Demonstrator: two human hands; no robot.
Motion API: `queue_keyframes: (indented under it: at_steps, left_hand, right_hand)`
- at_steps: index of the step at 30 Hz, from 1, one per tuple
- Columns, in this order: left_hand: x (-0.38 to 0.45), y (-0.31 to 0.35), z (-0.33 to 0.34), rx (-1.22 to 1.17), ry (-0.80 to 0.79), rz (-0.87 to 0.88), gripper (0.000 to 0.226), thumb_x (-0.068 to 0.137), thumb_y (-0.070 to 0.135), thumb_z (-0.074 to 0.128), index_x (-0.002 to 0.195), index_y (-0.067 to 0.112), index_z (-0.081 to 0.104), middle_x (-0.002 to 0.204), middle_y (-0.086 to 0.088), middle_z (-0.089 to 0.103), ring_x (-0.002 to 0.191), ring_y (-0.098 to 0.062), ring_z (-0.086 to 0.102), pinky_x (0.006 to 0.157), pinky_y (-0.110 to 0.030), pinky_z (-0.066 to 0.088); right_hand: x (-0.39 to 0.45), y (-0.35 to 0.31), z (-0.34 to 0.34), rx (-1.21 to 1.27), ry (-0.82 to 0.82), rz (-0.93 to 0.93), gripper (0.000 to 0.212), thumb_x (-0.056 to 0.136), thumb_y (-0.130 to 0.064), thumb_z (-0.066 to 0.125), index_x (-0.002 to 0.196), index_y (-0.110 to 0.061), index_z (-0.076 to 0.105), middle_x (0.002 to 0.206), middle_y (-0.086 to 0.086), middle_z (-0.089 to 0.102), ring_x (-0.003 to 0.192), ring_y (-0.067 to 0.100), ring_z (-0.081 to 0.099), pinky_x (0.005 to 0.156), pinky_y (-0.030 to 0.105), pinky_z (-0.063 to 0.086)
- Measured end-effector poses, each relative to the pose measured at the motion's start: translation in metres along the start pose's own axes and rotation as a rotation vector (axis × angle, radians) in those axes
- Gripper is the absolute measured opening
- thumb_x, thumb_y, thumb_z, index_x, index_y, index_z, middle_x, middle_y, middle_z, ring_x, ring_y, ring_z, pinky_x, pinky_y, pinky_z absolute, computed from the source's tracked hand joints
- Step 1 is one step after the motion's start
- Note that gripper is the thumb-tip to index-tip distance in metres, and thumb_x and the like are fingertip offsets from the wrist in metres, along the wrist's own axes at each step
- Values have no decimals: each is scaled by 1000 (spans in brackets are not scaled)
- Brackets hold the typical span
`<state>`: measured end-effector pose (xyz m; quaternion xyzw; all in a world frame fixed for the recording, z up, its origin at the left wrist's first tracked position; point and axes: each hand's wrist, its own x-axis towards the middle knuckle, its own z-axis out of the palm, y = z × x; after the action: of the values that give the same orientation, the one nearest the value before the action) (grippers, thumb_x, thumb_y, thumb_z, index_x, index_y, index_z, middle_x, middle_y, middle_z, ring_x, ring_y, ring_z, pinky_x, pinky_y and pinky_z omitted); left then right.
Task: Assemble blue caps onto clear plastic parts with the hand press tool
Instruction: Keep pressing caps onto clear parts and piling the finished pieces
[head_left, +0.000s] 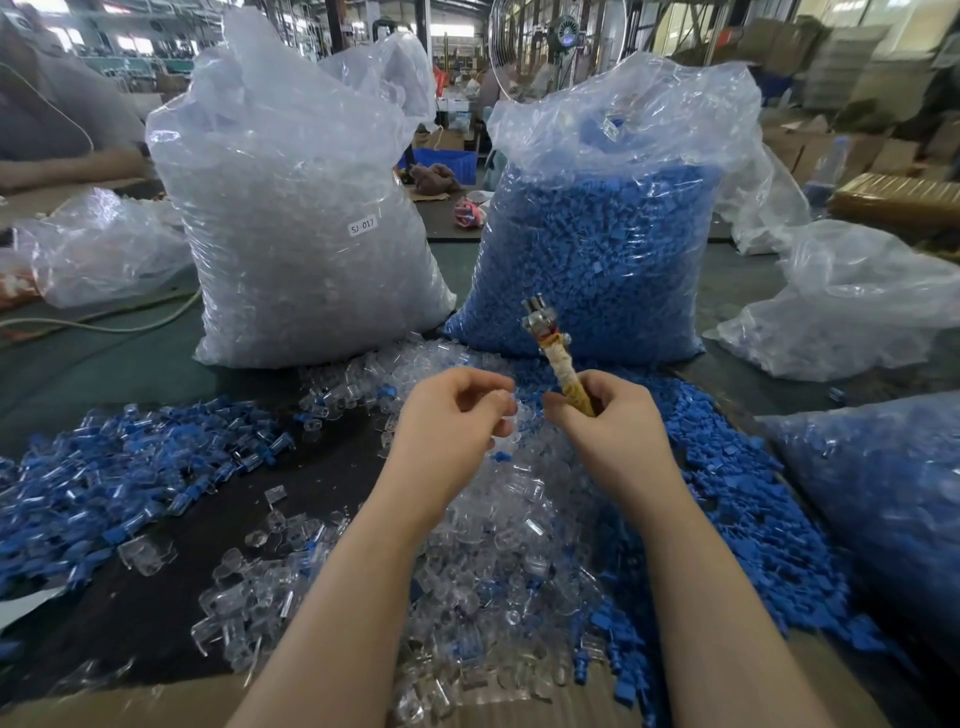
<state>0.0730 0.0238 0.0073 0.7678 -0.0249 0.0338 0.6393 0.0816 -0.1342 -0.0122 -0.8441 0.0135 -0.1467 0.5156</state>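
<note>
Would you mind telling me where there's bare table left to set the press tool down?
A dark bare patch lies between the assembled pile on the left and the clear parts heap. Green table shows left of the clear-parts bag. Crowded: under both hands, and rightward where loose blue caps spread.

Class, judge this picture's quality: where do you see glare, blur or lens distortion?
Head view: glare streaks the clear plastic bag of clear parts; wide-angle distortion bends the edges; the background hall is soft; the left hand and the tape-wrapped hand press tool are fairly sharp.
</note>
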Motion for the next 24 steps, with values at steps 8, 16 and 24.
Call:
queue_keyframes:
  at_steps: [8,16,24]
  left_hand:
    - [-1,-4,4,163,75,203,21,85,7,71,97,24,74,75,17,72,74,6,67,67,-8,50]
    - [-4,-3,3,382,103,427,23,84,8,69,99,24,75,86,14,72,80,0,66,75,-22,54]
    - [-5,-2,1,282,148,356,17,89,13,67,91,29,72,76,17,69,74,1,65,69,-14,52]
  right_hand:
    - [-5,-14,8,226,-104,-8,17,88,-21,69,75,-10,71,65,14,61,57,9,47,56,27,39]
    - [-7,-18,5,276,-131,16,16,88,-19,69,72,-16,71,58,-6,62,48,-2,48,49,13,38]
    - [-8,-23,10,283,-81,-13,12,85,-21,72,81,-10,71,72,17,64,64,14,52,64,36,46]
